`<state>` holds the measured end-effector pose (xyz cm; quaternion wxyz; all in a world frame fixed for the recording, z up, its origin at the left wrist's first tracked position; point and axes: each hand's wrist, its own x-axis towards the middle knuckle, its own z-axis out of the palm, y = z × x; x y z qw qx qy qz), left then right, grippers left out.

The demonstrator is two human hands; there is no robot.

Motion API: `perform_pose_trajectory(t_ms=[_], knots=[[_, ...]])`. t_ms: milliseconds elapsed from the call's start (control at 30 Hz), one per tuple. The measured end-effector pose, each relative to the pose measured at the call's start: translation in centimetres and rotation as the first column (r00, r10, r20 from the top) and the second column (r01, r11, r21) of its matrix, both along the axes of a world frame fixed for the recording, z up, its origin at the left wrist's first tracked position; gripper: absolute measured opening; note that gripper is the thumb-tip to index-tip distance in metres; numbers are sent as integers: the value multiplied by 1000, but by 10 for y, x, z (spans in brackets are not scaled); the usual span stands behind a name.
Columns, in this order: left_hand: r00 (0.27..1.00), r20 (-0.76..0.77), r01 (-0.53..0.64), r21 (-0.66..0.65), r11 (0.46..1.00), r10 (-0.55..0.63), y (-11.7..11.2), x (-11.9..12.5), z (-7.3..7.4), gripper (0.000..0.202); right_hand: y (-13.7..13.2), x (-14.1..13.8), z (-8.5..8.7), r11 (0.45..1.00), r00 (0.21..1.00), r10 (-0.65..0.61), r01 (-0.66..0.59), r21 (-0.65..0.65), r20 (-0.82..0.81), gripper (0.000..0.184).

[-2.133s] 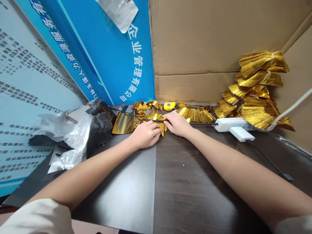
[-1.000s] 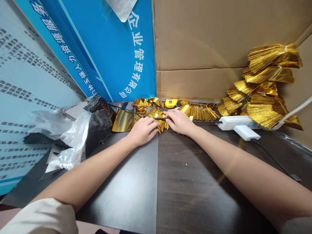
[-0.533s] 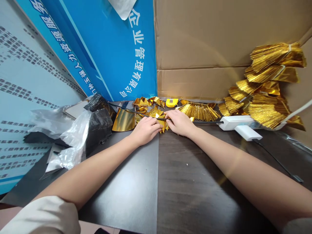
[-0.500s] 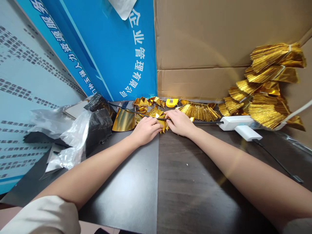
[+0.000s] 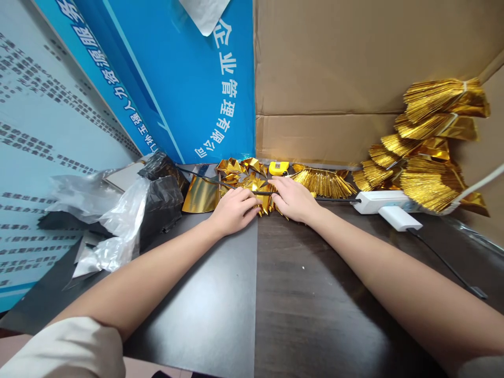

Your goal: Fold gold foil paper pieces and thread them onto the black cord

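Both my hands reach to the far edge of a dark wooden table [image 5: 315, 310]. My left hand [image 5: 233, 209] and my right hand [image 5: 294, 199] rest, fingers curled, on a heap of small folded gold foil pieces [image 5: 258, 188], pinching them between the fingertips. A thin black cable [image 5: 220, 184] runs across the heap just beyond my fingers. More loose folded gold pieces [image 5: 236, 167] lie behind the heap. A flat gold sheet [image 5: 199, 197] lies to the left of my left hand.
A fanned row of gold strips [image 5: 323, 182] lies right of my hands; tied gold bundles [image 5: 429, 152] pile at the far right. A white power strip [image 5: 380, 201], a small yellow object [image 5: 278, 168], crumpled black and clear plastic bags [image 5: 129, 210], a blue banner [image 5: 189, 79] and cardboard walls [image 5: 334, 68] surround the spot.
My hands have stayed on the gold heap, the fingers shifting only slightly. The view has drifted a little.
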<state>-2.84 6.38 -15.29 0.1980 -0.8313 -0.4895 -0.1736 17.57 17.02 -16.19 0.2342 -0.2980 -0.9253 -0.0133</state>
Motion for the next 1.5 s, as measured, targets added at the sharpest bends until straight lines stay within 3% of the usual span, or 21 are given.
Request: perform_pose_trajectory(t_ms=[100, 200, 300, 400, 533, 767, 967, 1267, 1500], knots=[[998, -8, -70, -30, 997, 70, -2, 0, 7, 30, -1, 0, -2, 1000, 1000, -5, 6, -11, 27, 52], [984, -26, -180, -68, 981, 179, -5, -9, 25, 32, -5, -1, -3, 1000, 1000, -4, 5, -9, 29, 53], [960, -65, -279, -142, 950, 272, -11, -29, 47, 34, -9, -3, -3, 1000, 1000, 10, -10, 0, 7, 52], [936, -124, -350, -229, 908, 329, -24, -53, 56, 49, -8, -3, -2, 1000, 999, 20, -19, 13, -28, 50], [918, -168, -393, -261, 882, 360, -45, -73, 42, 60, -5, -4, -2, 999, 997, 28, -26, 25, -68, 50], [901, -101, -435, -186, 881, 423, -59, -76, 20, 40, -4, -3, -7, 999, 998, 14, -12, 33, -69, 53], [886, -43, -463, -136, 876, 462, -61, -73, 19, 35, 2, -1, -11, 998, 996, 63, -62, 23, -67, 53], [757, 88, -637, -122, 761, 647, -65, -63, 24, 27, 1, 1, -12, 995, 991, 100, -100, 5, -90, 52], [711, 221, -645, -174, 744, 668, -64, -63, 32, 17, 2, 0, -15, 995, 988, 103, -104, 5, -115, 54]])
